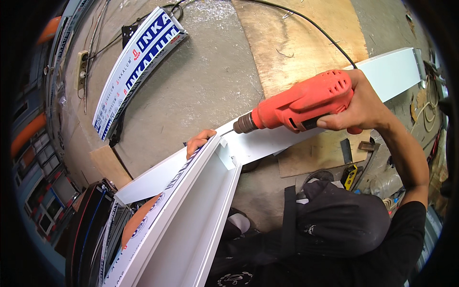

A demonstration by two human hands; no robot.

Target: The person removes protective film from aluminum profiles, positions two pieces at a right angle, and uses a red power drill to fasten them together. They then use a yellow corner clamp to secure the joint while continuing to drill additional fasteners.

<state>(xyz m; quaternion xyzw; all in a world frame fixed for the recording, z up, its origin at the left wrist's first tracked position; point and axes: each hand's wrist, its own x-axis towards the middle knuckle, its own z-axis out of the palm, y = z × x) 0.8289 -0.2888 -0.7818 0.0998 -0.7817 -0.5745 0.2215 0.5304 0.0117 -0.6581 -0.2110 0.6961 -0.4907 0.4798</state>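
Observation:
My right hand [358, 107] is wrapped round the handle of a red corded power drill [306, 95]. The drill points left, its dark chuck close to the corner where two white profiles meet. One white profile [275, 143] lies crosswise, slanting up to the right. The other, an open channel profile [184, 220] with printed protective film on its side, runs toward me from that joint. Fingers of my left hand [200, 142] curl over this channel's far end, just left of the chuck; the rest of that hand is hidden behind it. The bit's tip is too small to make out.
A film-wrapped white profile [138, 71] lies at the upper left, near a socket strip [82, 69]. Plywood [306, 28] lies under the crosswise profile. The drill's black cable [318, 26] arcs overhead. A yellow tool [350, 177] rests by my knee. Stacked dark profiles [86, 234] stand lower left.

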